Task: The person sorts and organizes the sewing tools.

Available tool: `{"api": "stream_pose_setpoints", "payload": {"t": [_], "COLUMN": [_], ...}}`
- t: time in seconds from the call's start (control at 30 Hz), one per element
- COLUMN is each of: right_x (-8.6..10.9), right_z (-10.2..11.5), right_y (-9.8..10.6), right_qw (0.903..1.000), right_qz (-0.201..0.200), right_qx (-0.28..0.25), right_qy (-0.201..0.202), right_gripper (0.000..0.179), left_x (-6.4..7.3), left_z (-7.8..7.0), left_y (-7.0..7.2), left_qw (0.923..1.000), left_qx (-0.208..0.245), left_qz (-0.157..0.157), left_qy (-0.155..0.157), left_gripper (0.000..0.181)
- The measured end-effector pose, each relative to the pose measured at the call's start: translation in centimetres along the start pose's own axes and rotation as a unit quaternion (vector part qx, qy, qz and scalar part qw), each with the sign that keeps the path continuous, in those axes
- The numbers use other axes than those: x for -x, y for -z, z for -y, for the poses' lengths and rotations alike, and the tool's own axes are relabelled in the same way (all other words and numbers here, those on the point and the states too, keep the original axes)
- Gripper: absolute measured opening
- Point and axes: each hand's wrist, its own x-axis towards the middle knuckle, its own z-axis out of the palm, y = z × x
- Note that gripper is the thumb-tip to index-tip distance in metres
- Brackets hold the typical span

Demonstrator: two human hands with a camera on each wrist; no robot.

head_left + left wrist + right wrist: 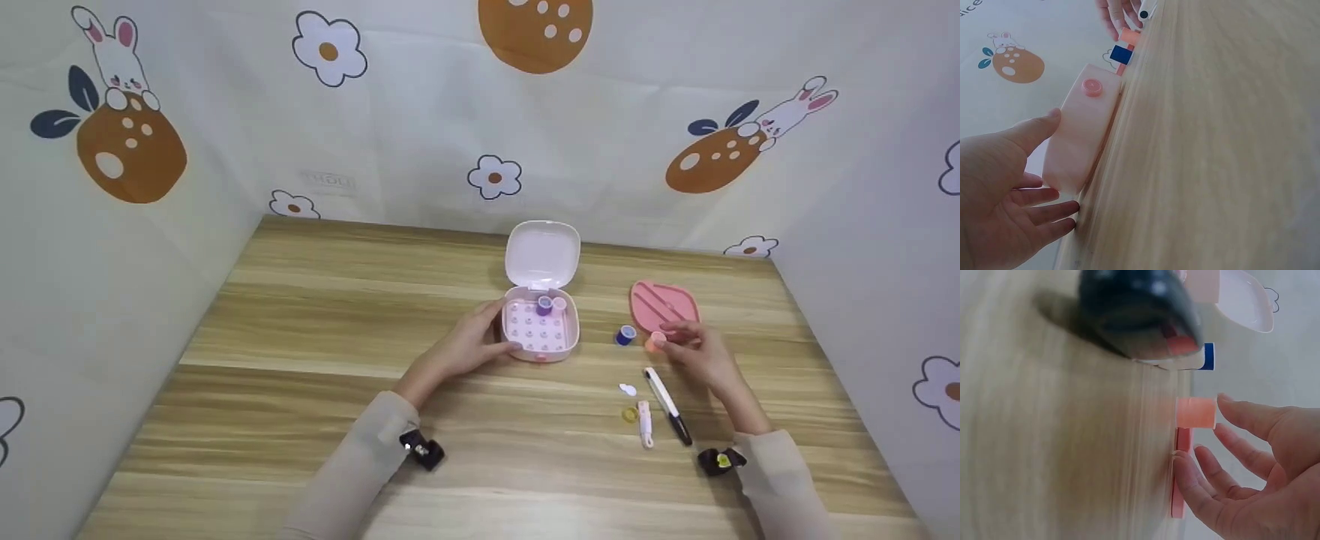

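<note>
My left hand (469,345) holds the left side of a pink box (540,356), with the thumb at its front corner. In the left wrist view the thumb lies along the box's front (1086,129), beside a round pink catch. The white lid (543,253) stands up at the back. Inside are a purple cylinder (544,307) and a light pink one (559,305). My right hand (709,360) is at a small orange cylinder (1196,412) standing on the table, its thumb and forefinger spread right at the top end.
A dark blue cylinder (625,335) stands left of the orange one. Behind is a coral pink grooved piece (656,300). Nearer lie a white and black pen (660,390), a pink and white strip with a hole (646,424), a yellow ring (629,415) and a small white piece (628,390).
</note>
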Motion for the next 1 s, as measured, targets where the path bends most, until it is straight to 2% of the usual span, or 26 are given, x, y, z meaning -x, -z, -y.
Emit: {"api": "stream_pose_setpoints", "payload": {"t": [0.4, 1.0], "right_x": [-0.08, -0.09], "right_z": [-0.55, -0.71], "right_y": [-0.17, -0.28], "right_qw": [0.9997, 0.9992], "right_qz": [-0.012, -0.02], "right_qx": [0.017, 0.018], "right_qy": [0.015, 0.03], "right_gripper": [0.033, 0.029], "left_x": [-0.09, 0.11], "left_z": [-0.06, 0.04], "left_y": [-0.01, 0.08], "left_qw": [1.0, 0.9999], "left_qx": [-0.001, -0.012], "left_qz": [0.0, -0.001], "left_qy": [0.003, -0.002], "left_gripper": [0.086, 0.084]}}
